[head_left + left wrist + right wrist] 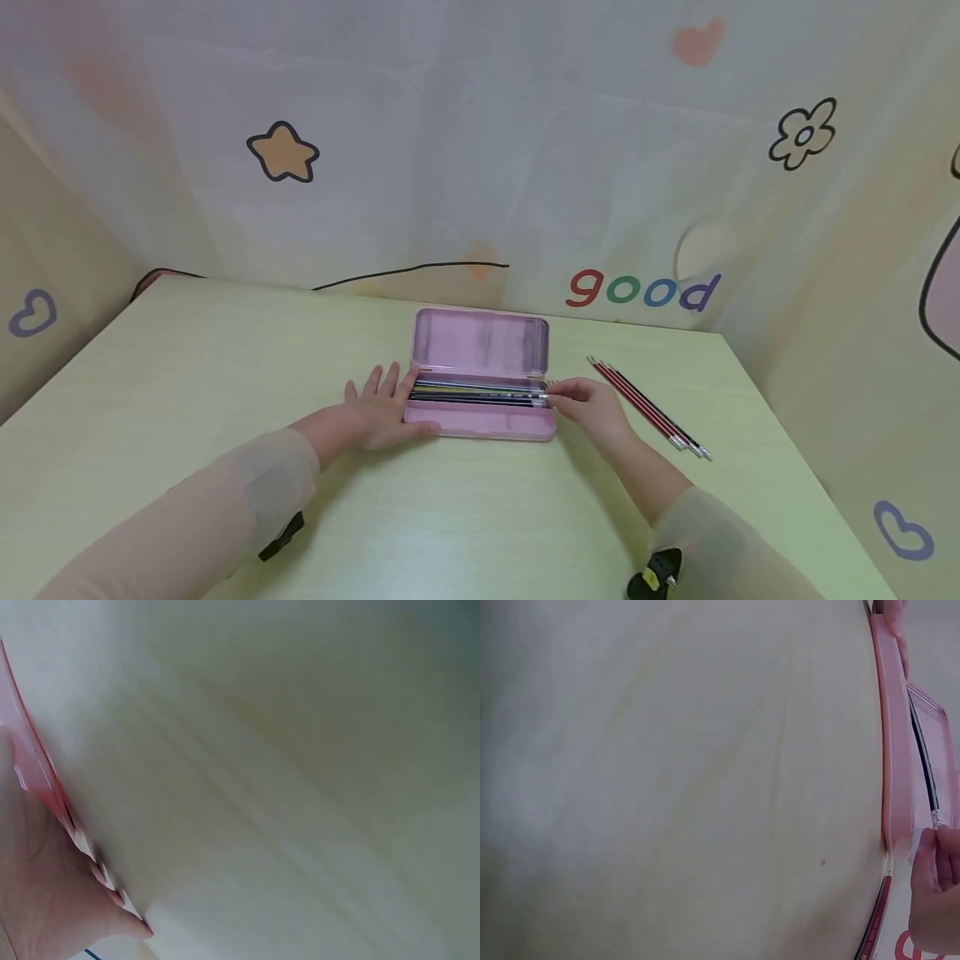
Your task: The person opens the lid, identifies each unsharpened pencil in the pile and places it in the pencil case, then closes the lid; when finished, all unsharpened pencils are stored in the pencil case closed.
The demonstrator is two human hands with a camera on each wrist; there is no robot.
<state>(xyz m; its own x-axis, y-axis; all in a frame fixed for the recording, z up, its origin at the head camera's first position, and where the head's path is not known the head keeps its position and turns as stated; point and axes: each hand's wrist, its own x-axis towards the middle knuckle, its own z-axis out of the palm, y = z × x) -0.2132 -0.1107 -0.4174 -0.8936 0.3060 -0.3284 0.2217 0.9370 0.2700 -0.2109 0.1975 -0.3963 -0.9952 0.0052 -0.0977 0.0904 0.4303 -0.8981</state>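
Note:
A pink pencil case (pixel 480 423) lies on the table with its lid (pixel 480 342) tipped back. Inside it several dark pencils (pixel 472 398) lie lengthwise, with a yellowish one among them. My left hand (pixel 382 417) rests at the case's left end, fingers spread and thumb along the front edge; in the left wrist view its palm meets the pink case (pixel 34 769). At the right end, my right hand (pixel 596 408) pinches a dark pencil (pixel 924 761) by its silvery end, between thumb and fingertips.
Right of the case, several red and black pencils (pixel 648 408) lie slanted on the pale wooden table (pixel 225 358). A printed cloth (pixel 480 167) hangs behind the table and at both sides. Straps with black devices (pixel 656 575) sit on the sleeves.

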